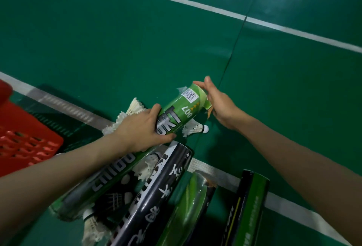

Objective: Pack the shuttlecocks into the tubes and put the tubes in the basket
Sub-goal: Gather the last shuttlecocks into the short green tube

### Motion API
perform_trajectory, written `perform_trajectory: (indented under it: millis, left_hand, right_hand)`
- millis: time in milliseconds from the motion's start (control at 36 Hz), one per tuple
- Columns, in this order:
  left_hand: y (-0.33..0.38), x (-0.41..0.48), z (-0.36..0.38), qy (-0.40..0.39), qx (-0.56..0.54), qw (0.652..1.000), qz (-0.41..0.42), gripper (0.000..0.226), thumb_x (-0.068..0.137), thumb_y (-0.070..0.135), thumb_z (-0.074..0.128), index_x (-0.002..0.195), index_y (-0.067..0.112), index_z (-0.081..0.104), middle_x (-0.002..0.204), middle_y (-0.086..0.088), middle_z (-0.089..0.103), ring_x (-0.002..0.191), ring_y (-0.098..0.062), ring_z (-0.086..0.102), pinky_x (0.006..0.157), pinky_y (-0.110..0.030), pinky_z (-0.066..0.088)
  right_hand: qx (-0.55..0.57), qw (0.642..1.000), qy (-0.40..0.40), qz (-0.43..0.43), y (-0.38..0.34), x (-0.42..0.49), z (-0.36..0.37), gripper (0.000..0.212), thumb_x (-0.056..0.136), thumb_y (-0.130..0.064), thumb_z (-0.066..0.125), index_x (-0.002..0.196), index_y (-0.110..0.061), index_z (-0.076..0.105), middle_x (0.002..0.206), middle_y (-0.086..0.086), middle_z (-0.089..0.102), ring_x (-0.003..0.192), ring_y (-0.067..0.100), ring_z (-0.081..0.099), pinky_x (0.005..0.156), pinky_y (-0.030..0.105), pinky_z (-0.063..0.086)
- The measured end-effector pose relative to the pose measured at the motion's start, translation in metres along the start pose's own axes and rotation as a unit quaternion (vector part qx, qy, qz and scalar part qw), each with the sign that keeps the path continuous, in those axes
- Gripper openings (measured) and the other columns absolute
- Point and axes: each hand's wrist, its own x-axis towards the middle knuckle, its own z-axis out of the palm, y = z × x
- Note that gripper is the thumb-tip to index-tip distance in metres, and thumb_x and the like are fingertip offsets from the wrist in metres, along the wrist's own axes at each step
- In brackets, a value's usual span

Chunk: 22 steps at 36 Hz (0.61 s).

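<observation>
My left hand (140, 130) grips a green tube (181, 108) around its middle and holds it tilted above the floor. At the tube's far, torn end my right hand (218, 102) rests against the rim with its fingers spread. A white shuttlecock (195, 128) with a black cork lies on the floor under the tube. More white shuttlecocks (133, 108) lie behind my left hand. Several other tubes lie near me: a green and grey one (105, 183), a black one with white writing (156, 192), a torn green one (188, 212) and a black and green one (248, 210).
A red basket (23, 138) with slotted walls stands at the left edge on the green court floor. White court lines (195, 3) cross the floor. Loose shuttlecocks (94, 228) lie between the near tubes.
</observation>
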Motion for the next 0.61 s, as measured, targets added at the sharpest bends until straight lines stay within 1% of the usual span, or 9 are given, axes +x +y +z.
perform_trajectory:
  millis: [83,167,222,278,361,417,472,528,611]
  left_hand:
    - [-0.009,-0.007,0.003,-0.012,-0.016,1.0,-0.008,0.074,0.071,0.084,0.041,0.111,0.023,0.033,0.089,0.001,0.057,0.069,-0.017,0.057,0.062,-0.03,0.049]
    - [-0.018,-0.016,0.005,-0.035,-0.05,0.998,-0.026,0.068,0.075,0.076,0.049,0.112,0.021,0.033,0.094,0.0,0.058,0.074,-0.018,0.058,0.069,-0.034,0.052]
    - [-0.025,-0.021,0.005,-0.056,-0.044,0.997,-0.035,0.068,0.075,0.075,0.049,0.113,0.021,0.031,0.096,-0.002,0.059,0.077,-0.02,0.058,0.072,-0.036,0.053]
    - [-0.03,-0.025,0.005,-0.08,-0.03,0.996,-0.041,0.069,0.075,0.075,0.048,0.114,0.021,0.03,0.097,-0.003,0.06,0.078,-0.02,0.059,0.073,-0.037,0.053]
    - [-0.033,-0.031,0.003,-0.093,-0.025,0.994,-0.046,0.068,0.075,0.074,0.05,0.113,0.02,0.032,0.097,-0.001,0.06,0.079,-0.02,0.059,0.074,-0.037,0.053]
    - [-0.035,-0.034,0.003,-0.096,-0.035,0.994,-0.046,0.066,0.074,0.073,0.053,0.109,0.021,0.033,0.095,0.0,0.061,0.078,-0.019,0.059,0.074,-0.037,0.053]
    - [-0.036,-0.036,0.006,-0.099,-0.042,0.993,-0.048,0.065,0.073,0.073,0.055,0.106,0.022,0.033,0.093,0.001,0.061,0.077,-0.017,0.059,0.074,-0.038,0.054]
    - [-0.037,-0.038,0.008,-0.104,-0.045,0.992,-0.05,0.066,0.071,0.074,0.056,0.102,0.022,0.032,0.089,0.002,0.062,0.074,-0.017,0.06,0.072,-0.039,0.055]
    - [-0.036,-0.042,0.011,-0.094,-0.013,0.995,-0.039,0.072,0.066,0.08,0.051,0.1,0.021,0.03,0.085,0.001,0.061,0.071,-0.018,0.061,0.068,-0.04,0.057]
  right_hand:
    - [0.001,1.0,0.029,-0.009,-0.003,-0.001,0.0,0.054,0.096,-0.057,0.019,0.134,-0.028,0.045,0.127,0.007,0.059,0.122,0.021,0.051,0.11,0.043,0.029]
    - [-0.062,0.994,0.093,-0.008,0.003,0.004,-0.003,0.035,0.102,-0.035,0.032,0.126,-0.016,0.049,0.111,0.003,0.064,0.098,0.012,0.06,0.098,0.033,0.042]
    - [-0.181,0.981,0.066,0.003,0.018,0.007,-0.006,0.029,0.099,-0.02,0.044,0.127,-0.016,0.05,0.121,0.006,0.059,0.103,0.013,0.057,0.093,0.026,0.041]
    - [-0.294,0.956,-0.012,-0.003,0.035,0.004,-0.005,0.042,0.093,-0.01,0.053,0.133,-0.018,0.046,0.13,0.005,0.052,0.116,0.016,0.05,0.095,0.022,0.036]
    - [-0.386,0.916,-0.102,-0.033,0.051,-0.004,0.007,0.07,0.084,-0.012,0.064,0.145,-0.02,0.029,0.141,0.004,0.039,0.128,0.017,0.038,0.102,0.022,0.028]
    - [-0.446,0.885,-0.125,-0.047,0.062,-0.005,0.013,0.077,0.084,-0.016,0.065,0.147,-0.018,0.022,0.143,0.005,0.034,0.127,0.019,0.038,0.104,0.027,0.034]
    - [-0.509,0.849,-0.115,-0.079,0.069,-0.006,0.017,0.067,0.086,-0.018,0.061,0.144,-0.016,0.027,0.139,0.006,0.036,0.122,0.021,0.042,0.097,0.033,0.042]
    - [-0.531,0.837,-0.076,-0.106,0.07,-0.007,0.018,0.049,0.088,-0.017,0.058,0.132,-0.012,0.039,0.135,0.007,0.037,0.109,0.02,0.047,0.084,0.03,0.045]
    - [-0.47,0.875,0.015,-0.11,0.06,-0.009,0.013,0.031,0.088,-0.022,0.062,0.111,-0.005,0.05,0.139,0.006,0.03,0.101,0.019,0.05,0.082,0.028,0.047]
